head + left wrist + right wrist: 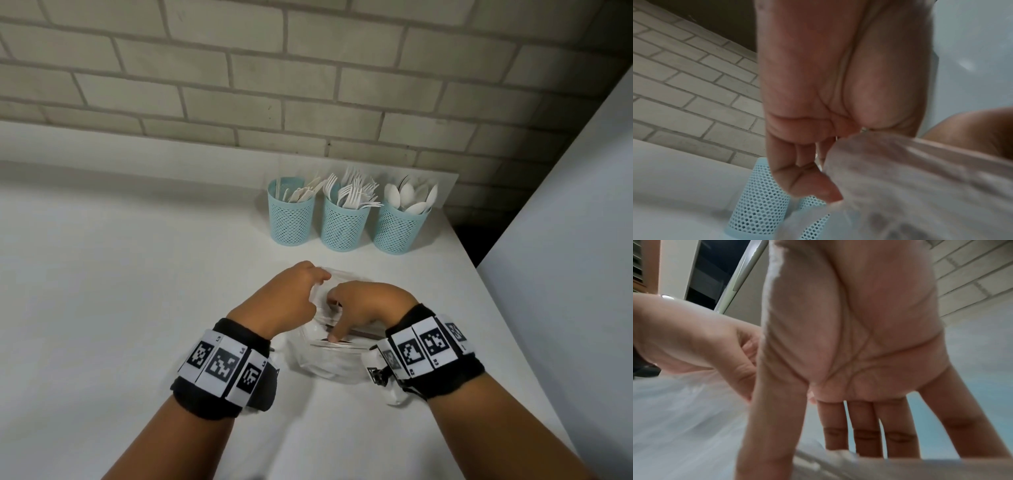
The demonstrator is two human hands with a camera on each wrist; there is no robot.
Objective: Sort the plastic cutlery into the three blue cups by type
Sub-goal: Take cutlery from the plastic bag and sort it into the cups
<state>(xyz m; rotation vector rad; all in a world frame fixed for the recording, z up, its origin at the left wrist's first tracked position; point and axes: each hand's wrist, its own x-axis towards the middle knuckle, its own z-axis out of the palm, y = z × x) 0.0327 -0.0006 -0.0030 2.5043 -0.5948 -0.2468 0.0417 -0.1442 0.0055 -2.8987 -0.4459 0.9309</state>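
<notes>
Three blue mesh cups stand in a row at the back of the white table: the left cup holds knives, the middle cup forks, the right cup spoons. A clear plastic bag lies in front of me between my wrists. My left hand pinches the bag's upper edge with curled fingers; the left wrist view shows the left hand on the bag. My right hand reaches at the bag's mouth. In the right wrist view the right hand has straight, spread fingers. What is in the bag is blurred.
A grey brick wall runs behind the cups. The table ends at its right edge close to the right cup, with a dark gap and a tall white panel beyond it. Bare table top lies to the left.
</notes>
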